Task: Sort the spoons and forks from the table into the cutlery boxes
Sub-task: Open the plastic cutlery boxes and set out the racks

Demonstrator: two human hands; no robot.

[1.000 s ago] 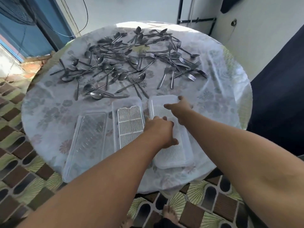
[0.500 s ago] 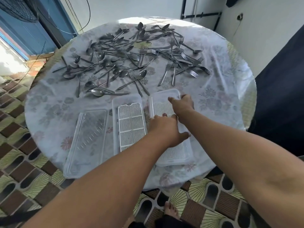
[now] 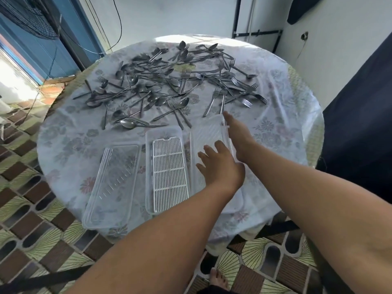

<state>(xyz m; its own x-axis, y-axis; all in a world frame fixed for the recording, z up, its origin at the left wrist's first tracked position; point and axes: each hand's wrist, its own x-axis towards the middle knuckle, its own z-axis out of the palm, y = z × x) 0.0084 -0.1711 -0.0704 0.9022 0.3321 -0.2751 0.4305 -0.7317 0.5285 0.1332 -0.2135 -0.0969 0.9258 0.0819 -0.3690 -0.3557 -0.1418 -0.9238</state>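
1. Both hands are at the right cutlery box (image 3: pixel 209 136). His or her left hand (image 3: pixel 220 166) lies with spread, straight fingers on the near part of this box, pressing and not gripping. His or her right hand (image 3: pixel 237 134) reaches along the box's right wall with fingers stretched toward the far corner; I cannot tell if the thumb hooks the rim.
2. The spoons and forks (image 3: pixel 169 85) lie in a tangled heap on the far half of the round bench (image 3: pixel 297 115), none in a box yet. The middle cutlery box (image 3: pixel 167 166) with a white grid stands just beside the right one, and a clear lid or tray (image 3: pixel 112 183) is to the left.
3. Risk: the near ends of the boxes are close to the bench edge. A push toward the body can tip one to the floor.
4. Risk: a fork (image 3: pixel 222 102) lies just beyond the right box's far end. Sliding the box forward can catch this fork and shove the heap.
5. Risk: the plastic cover on the bench looks wrinkled and can drag with the box.
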